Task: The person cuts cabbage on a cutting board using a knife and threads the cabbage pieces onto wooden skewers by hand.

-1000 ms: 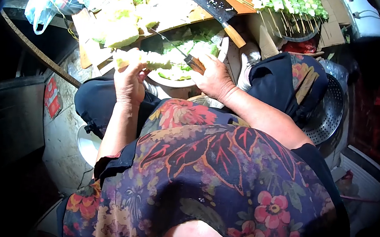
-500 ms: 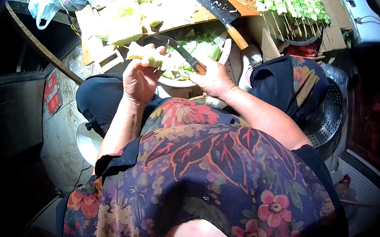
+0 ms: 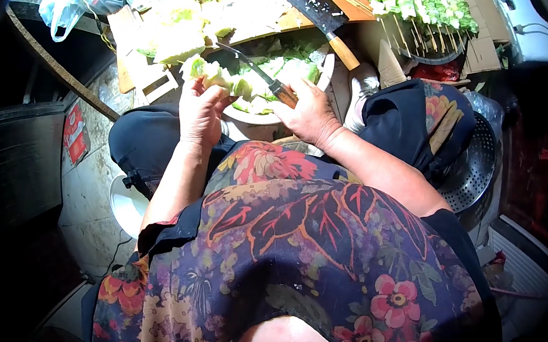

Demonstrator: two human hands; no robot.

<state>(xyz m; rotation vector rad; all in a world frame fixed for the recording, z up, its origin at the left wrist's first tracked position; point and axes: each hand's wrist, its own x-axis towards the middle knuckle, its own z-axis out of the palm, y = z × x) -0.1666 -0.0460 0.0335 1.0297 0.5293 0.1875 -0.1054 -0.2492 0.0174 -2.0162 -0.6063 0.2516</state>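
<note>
My left hand (image 3: 201,113) is closed on the lower edge of a pale green leafy vegetable (image 3: 206,70), which looks like cabbage or lettuce. Whether a stick runs through the leaves I cannot tell. In my right hand (image 3: 311,116) is a knife (image 3: 285,94) with a wooden handle, my fingers wrapped round it. Its narrow dark blade points up and left, just right of the held leaves. Below both sits a white basin (image 3: 253,119) with cut green leaves (image 3: 291,69) in it, partly hidden by the knife and my hands.
A cleaver (image 3: 314,7) lies on the wooden board (image 3: 251,34), its handle over the edge. Leaf pieces (image 3: 180,34) lie at the board's left. Skewered greens (image 3: 424,10) stand at the back right, near cardboard (image 3: 487,50). A metal colander (image 3: 478,169) is beside my right knee.
My left hand has turned over, palm no longer facing up, and its fingers now pinch the leaves from below. The leaves have shifted slightly; the knife stays nearly in place.
</note>
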